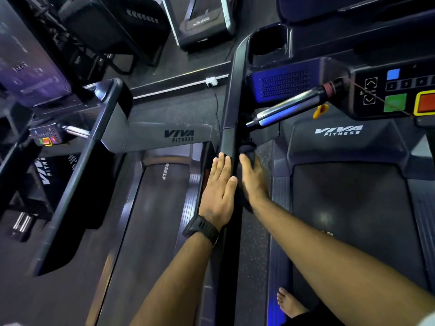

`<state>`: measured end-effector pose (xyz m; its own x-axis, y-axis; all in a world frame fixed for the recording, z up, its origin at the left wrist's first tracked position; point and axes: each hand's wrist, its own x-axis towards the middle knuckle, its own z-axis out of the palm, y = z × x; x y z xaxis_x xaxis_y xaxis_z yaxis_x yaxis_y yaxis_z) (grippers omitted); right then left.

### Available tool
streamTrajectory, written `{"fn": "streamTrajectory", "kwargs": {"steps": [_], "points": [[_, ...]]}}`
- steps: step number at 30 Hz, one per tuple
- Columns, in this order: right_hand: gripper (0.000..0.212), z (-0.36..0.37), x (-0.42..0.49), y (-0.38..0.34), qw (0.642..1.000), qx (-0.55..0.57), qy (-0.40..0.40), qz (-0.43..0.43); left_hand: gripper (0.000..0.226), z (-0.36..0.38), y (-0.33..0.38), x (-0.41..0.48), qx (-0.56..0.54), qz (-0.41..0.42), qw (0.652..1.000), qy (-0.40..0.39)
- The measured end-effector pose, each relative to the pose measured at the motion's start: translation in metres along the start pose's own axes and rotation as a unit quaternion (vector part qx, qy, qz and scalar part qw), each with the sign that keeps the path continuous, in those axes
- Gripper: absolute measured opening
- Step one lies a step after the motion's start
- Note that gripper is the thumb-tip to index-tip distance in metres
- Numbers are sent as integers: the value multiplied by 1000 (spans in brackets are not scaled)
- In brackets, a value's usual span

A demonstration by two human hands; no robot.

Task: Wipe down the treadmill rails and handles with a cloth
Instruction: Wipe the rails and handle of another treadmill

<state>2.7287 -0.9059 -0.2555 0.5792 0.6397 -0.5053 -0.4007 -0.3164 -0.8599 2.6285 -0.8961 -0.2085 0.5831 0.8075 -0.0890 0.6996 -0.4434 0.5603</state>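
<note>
1. Left hand (217, 191), fingers straight, lies flat against the rail (231, 95), probably as a brace.
2. Right hand (253, 180) presses the cloth (247, 147) to the rail's opposite side for wiping; blur hides finger curl.

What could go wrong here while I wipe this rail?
The right hand is blurred, so its grip on the dark cloth may be loose and it could drop. The bare foot stands at the edge of the belt; bumping the green button further up could start it.
</note>
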Motion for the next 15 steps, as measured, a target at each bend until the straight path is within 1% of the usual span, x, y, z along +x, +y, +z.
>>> {"fn": "streamTrajectory", "kwargs": {"steps": [1,2,4,6,8,11,12,13,15], "points": [[49,0,-3,9,999,18,-3,42,72,0,0,-3,-1,1,1000,1],[49,0,-10,16,998,25,-8,63,71,0,0,-4,-4,1,1000,3],[59,2,-23,18,1000,6,-10,23,74,-1,0,-3,-9,3,1000,5],[62,3,-24,11,999,-11,-11,-29,75,-2,1,-1,-9,5,1000,6],[57,2,-19,6,1000,2,-5,-25,76,-2,0,-2,-7,5,1000,2],[38,0,-23,18,997,57,-13,53,76,0,-2,-7,-8,5,1000,5],[40,0,-29,20,998,48,-11,48,76,0,-2,-8,-10,5,1000,6],[47,1,-34,20,999,31,-9,29,75,0,-1,-8,-11,4,1000,7],[57,2,-36,15,999,-1,-10,-35,69,-1,0,-7,-11,0,1000,4]]}}
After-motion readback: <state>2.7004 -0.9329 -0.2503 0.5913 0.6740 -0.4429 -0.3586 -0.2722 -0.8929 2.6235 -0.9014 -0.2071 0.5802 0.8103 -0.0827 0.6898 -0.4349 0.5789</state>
